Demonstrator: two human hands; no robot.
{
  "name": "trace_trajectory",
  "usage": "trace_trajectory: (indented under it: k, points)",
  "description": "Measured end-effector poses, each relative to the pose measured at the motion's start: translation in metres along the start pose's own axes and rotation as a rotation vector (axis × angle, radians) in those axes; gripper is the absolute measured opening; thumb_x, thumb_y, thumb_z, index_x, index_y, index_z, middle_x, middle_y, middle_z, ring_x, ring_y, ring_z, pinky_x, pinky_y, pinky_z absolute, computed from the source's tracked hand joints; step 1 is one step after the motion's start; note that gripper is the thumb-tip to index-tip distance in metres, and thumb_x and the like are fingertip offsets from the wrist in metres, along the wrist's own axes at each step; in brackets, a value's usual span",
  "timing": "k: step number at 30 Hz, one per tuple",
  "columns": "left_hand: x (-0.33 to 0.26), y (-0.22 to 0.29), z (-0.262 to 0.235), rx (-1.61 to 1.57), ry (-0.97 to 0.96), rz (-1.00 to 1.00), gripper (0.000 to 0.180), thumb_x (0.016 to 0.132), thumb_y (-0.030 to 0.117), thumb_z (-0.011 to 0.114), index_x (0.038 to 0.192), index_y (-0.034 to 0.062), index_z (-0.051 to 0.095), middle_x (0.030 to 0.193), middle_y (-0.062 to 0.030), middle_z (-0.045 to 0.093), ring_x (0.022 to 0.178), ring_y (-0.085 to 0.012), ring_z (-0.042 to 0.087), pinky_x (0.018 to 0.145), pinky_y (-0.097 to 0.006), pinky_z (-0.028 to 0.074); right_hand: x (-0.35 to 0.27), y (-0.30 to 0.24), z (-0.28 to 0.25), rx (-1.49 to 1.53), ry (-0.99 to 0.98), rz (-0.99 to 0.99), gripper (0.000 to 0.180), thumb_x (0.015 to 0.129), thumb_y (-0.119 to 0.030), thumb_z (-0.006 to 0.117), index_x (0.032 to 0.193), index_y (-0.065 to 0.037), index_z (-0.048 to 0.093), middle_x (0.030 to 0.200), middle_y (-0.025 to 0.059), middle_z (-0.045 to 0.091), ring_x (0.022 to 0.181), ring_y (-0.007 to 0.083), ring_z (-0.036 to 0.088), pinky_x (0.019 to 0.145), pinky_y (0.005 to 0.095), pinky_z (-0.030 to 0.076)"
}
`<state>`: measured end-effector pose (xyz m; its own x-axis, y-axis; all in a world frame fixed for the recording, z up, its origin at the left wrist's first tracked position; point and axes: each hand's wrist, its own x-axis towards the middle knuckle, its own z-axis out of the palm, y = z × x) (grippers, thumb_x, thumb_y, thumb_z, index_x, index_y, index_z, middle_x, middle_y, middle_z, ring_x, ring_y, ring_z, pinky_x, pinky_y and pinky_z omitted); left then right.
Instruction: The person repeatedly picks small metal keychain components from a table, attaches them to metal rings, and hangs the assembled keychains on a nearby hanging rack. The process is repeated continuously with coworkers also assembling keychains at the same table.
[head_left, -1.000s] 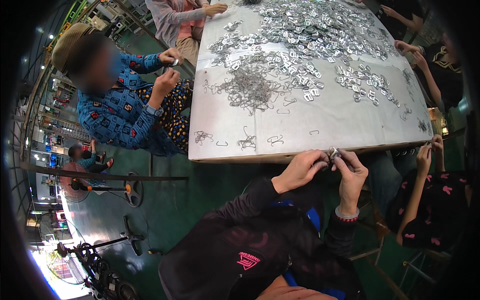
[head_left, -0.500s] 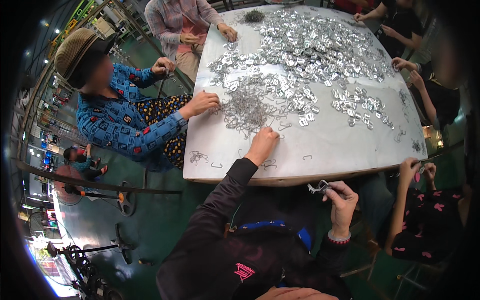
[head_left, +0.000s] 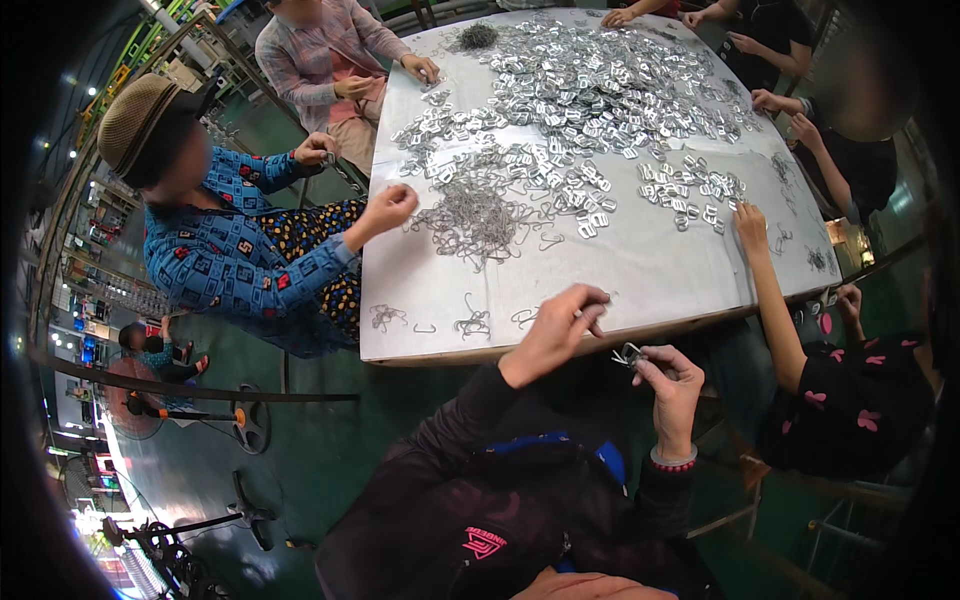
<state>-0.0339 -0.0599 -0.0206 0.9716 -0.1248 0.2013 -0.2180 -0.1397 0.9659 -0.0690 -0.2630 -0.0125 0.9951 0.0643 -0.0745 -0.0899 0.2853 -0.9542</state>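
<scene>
My right hand [head_left: 674, 392] is raised just off the table's near edge. Thumb and fingers pinch a small silver metal buckle [head_left: 628, 354] with thin prongs sticking out of it; whether it is one piece or more I cannot tell. Over the near part of the table my left hand [head_left: 562, 328] has its fingers curled together. Whatever they may hold is too small to make out. Bent wire hooks [head_left: 474, 212] lie in a tangled grey pile beyond that hand. Flat silver buckles [head_left: 610, 90] are heaped farther back, with a smaller group [head_left: 690, 190] to the right.
The white-covered table [head_left: 660, 270] has a wooden near edge. A few loose hooks [head_left: 472, 318] lie at its near left. A person in a blue patterned jacket [head_left: 240, 240] sits at left; a person's arm [head_left: 770, 290] reaches in from the right. Others work around the far sides.
My left hand has left the hook pile and come back toward my right hand. The right neighbour's arm now reaches onto the table. The left neighbour's hand has lifted off the pile.
</scene>
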Motion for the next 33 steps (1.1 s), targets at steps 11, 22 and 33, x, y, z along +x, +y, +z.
trace_trajectory:
  k: [11, 22, 33]
  points:
    - [-0.028, 0.022, 0.021, 0.085, -0.105, 0.131, 0.011, 0.085, 0.008, 0.066, 0.096, 0.0059, 0.064, 0.112, -0.0076, 0.053, 0.107, -0.0238, 0.049, 0.088, -0.034, 0.043, -0.008, 0.002, 0.016, -0.073, 0.023, -0.049, 0.012, 0.082, 0.011, 0.064, 0.094, 0.007, 0.065, 0.087, 0.0093, 0.065, 0.071, 0.0123, 0.062, 0.061, 0.0222, 0.052]
    - [-0.024, 0.005, 0.004, -0.027, -0.059, 0.182, 0.009, 0.088, 0.010, 0.059, 0.095, 0.0051, 0.060, 0.085, -0.0110, 0.065, 0.084, -0.0305, 0.063, 0.073, -0.038, 0.048, 0.098, 0.005, 0.010, -0.459, -0.151, -0.127, 0.021, 0.095, -0.009, 0.056, 0.109, 0.005, 0.066, 0.081, 0.0061, 0.061, 0.067, 0.0090, 0.055, 0.057, 0.0212, 0.044]
    - [-0.046, 0.010, 0.003, -0.129, -0.025, 0.077, 0.011, 0.089, 0.012, 0.059, 0.093, 0.0017, 0.057, 0.087, -0.0112, 0.061, 0.085, -0.0302, 0.060, 0.077, -0.039, 0.045, 0.264, 0.143, 0.018, -1.005, -0.255, -0.414, 0.017, 0.085, -0.006, 0.067, 0.098, 0.004, 0.063, 0.084, 0.0106, 0.057, 0.061, 0.0154, 0.056, 0.054, 0.0281, 0.047]
